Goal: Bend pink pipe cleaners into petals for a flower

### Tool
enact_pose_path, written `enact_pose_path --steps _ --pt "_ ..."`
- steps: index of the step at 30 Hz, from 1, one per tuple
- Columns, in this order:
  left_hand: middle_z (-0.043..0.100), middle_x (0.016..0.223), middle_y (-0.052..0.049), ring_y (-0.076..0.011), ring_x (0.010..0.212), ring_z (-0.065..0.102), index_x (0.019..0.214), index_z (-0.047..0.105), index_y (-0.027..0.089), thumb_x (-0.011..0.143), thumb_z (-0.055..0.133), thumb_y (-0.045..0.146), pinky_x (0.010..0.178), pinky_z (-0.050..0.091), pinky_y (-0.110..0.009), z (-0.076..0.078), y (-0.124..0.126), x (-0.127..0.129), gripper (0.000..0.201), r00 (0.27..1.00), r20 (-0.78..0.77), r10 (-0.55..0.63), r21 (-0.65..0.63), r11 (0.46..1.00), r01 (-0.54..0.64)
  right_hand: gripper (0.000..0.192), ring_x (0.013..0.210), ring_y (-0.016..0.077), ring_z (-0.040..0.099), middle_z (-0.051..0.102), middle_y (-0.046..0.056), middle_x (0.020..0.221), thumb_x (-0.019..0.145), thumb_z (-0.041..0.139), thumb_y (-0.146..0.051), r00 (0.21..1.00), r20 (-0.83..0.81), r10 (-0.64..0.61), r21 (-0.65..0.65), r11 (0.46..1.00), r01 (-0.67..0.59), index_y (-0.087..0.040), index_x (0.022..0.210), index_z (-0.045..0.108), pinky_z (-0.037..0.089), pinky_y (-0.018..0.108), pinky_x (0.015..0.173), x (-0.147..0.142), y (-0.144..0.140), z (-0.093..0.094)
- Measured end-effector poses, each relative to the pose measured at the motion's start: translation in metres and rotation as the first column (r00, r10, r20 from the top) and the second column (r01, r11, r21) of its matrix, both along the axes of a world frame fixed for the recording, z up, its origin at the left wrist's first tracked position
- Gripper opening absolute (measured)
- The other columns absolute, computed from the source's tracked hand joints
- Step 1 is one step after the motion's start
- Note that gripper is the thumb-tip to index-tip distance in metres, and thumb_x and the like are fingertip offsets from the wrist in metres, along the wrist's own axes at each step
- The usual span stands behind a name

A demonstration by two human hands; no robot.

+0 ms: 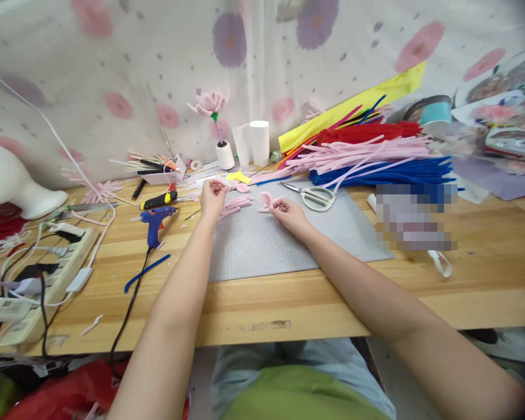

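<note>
My right hand [290,217] pinches a bent, looped pink pipe cleaner [266,200] above the grey cutting mat [254,256]. My left hand [214,199] is raised at the mat's far left corner, thumb and fingers drawn together; whatever may be between them is too small to make out. Between the hands lie short pink pipe cleaner pieces [237,204], with a curled pink piece [241,187] just behind. Scissors [317,197] with pale handles rest beyond my right hand. A finished pink pipe cleaner flower [212,105] stands upright in a small white holder [224,156].
Left of my arm lie a blue glue gun [155,224], a yellow-black cutter [158,200] and a blue pipe cleaner [147,272]. A power strip [52,286] with cables fills the left edge. Pink [363,153], red [371,133] and blue [385,173] pipe cleaner bundles lie back right.
</note>
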State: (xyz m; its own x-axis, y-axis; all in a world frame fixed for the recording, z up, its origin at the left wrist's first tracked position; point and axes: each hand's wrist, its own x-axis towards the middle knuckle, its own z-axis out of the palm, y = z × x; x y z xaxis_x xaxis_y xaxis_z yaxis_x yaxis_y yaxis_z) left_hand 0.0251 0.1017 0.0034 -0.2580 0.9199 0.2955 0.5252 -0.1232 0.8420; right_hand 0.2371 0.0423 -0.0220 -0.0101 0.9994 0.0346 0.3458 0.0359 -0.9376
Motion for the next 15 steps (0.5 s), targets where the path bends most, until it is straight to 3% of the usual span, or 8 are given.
enact_pose_path --steps 4,5,7,9,13,15 --pt "0.056 0.108 -0.009 -0.0170 0.094 0.055 0.094 0.056 0.019 0.067 0.066 0.022 0.084 0.043 -0.030 -0.015 -0.051 0.033 0.029 0.994 -0.065 0.088 0.081 0.993 -0.083 0.022 0.045 0.0087 0.040 0.048 -0.005 0.048 0.066 0.058 -0.039 0.979 -0.202 0.024 -0.085 0.995 -0.042 -0.018 0.067 0.048 0.030 0.022 0.050 -0.013 0.002 0.002" --pt "0.057 0.109 -0.009 -0.0168 0.093 0.056 0.095 0.058 0.019 0.071 0.064 0.025 0.082 0.044 -0.029 -0.019 -0.061 0.044 0.026 0.999 -0.024 0.035 0.077 0.996 -0.033 0.022 0.045 0.0085 0.040 0.050 -0.005 0.050 0.066 0.058 -0.038 0.974 -0.225 0.039 -0.095 0.994 -0.062 -0.018 0.068 0.048 0.030 0.022 0.049 -0.017 0.004 0.000" --pt "0.063 0.095 -0.008 -0.0162 0.080 0.058 0.090 0.061 0.018 0.076 0.059 0.031 0.074 0.046 -0.029 -0.028 -0.076 0.062 0.020 0.988 0.106 -0.110 -0.053 0.992 0.116 0.021 0.046 0.0087 0.043 0.055 -0.003 0.055 0.066 0.057 -0.036 0.965 -0.248 0.091 -0.100 0.988 -0.119 -0.018 0.071 0.049 0.032 0.022 0.049 -0.022 0.005 -0.006" --pt "0.066 0.087 -0.006 -0.0171 0.077 0.060 0.087 0.064 0.018 0.078 0.057 0.033 0.071 0.046 -0.029 -0.035 -0.081 0.071 0.020 0.960 0.201 -0.196 -0.106 0.970 0.220 0.021 0.051 0.0097 0.049 0.059 -0.002 0.061 0.064 0.059 -0.032 0.956 -0.226 0.185 -0.070 0.976 -0.205 -0.017 0.076 0.050 0.036 0.022 0.051 -0.024 0.005 -0.011" --pt "0.069 0.083 -0.004 -0.0177 0.078 0.061 0.084 0.068 0.019 0.077 0.057 0.028 0.072 0.047 -0.030 -0.044 -0.077 0.063 0.016 0.949 0.258 -0.178 -0.109 0.971 0.212 0.031 0.066 0.0120 0.056 0.064 0.001 0.076 0.060 0.066 -0.029 0.888 -0.084 0.452 -0.006 0.891 -0.454 -0.016 0.087 0.055 0.041 0.023 0.060 -0.016 0.001 -0.007" --pt "0.068 0.080 -0.004 -0.0166 0.075 0.061 0.082 0.068 0.019 0.076 0.058 0.028 0.070 0.047 -0.029 -0.044 -0.076 0.057 0.015 0.947 0.269 -0.176 -0.123 0.969 0.215 0.032 0.066 0.0118 0.054 0.063 0.002 0.078 0.061 0.066 -0.034 0.930 0.028 0.367 0.036 0.929 -0.368 -0.016 0.087 0.058 0.041 0.023 0.060 -0.010 0.000 -0.002"
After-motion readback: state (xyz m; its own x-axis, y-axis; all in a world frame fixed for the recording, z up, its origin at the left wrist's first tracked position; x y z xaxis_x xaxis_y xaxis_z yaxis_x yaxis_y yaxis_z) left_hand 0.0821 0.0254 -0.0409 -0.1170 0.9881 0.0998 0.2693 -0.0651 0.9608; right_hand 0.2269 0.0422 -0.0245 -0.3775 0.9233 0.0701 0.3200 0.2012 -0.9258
